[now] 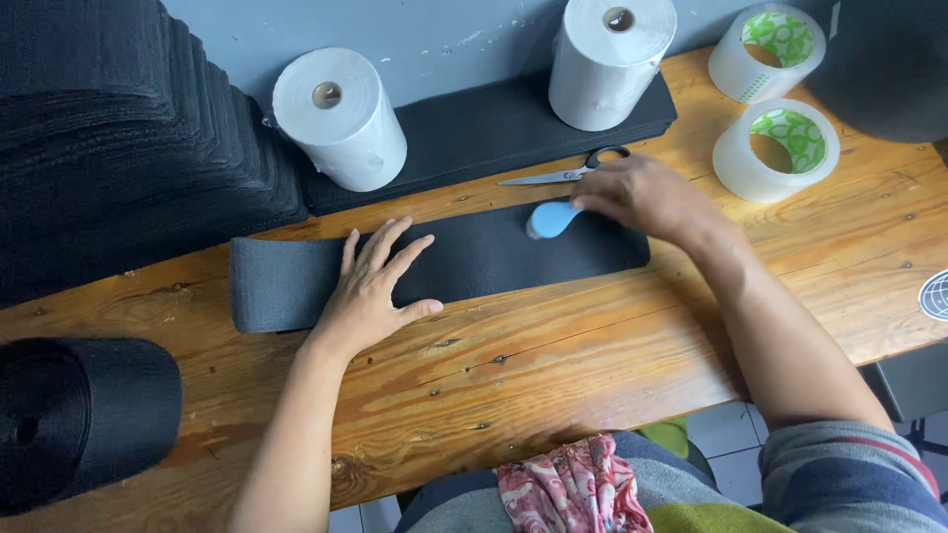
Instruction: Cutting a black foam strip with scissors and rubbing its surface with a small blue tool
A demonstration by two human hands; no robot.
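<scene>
A crumpled red-and-pink patterned cloth (571,487) lies in the lap, nearest of all. At far left sits a thick roll of black webbing (84,419). On the wooden table (553,345) the left hand (370,286) lies flat with fingers spread, gripping nothing, pinning a long flat strip of dark grey fabric (464,259) whose long axis runs left to right, its right end rising slightly towards the wall. The right hand (647,197) is closed around a small light-blue plastic tool (551,219), tip down on the strip. Firm, even pressure from the flat palm would keep the strip from creeping. Beyond lie steel scissors (568,173) with black handles.
</scene>
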